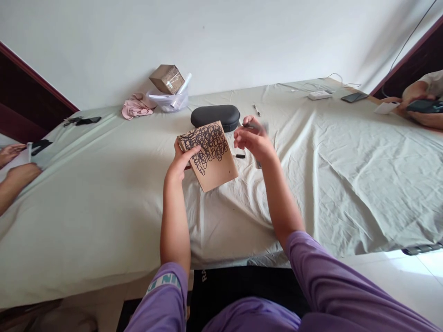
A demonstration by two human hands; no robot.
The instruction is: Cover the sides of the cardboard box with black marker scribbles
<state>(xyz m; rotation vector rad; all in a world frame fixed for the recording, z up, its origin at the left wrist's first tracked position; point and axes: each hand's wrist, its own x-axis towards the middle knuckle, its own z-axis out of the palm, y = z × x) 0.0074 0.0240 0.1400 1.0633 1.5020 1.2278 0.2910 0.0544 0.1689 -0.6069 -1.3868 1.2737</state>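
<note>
My left hand (180,162) grips the left side of a brown cardboard box (221,173), thumb across its face. Dark looping scribbles cover the upper part of that face; its lower part is mostly plain. The box is held tilted above the cloth. Just right of it, my right hand (254,138) is raised with curled fingers around a dark marker (248,125), partly hidden and blurred. A small black cap (240,156) lies on the cloth between the box and my right wrist. Behind the box rests a black hard case (215,116).
A pen (256,109) lies beyond my right hand. At the wall, a plastic basket (169,102) holds a small box (167,78), beside a pink cloth (137,106). A white power strip (320,95) and a phone (354,97) lie right. Other people's hands show at both sides.
</note>
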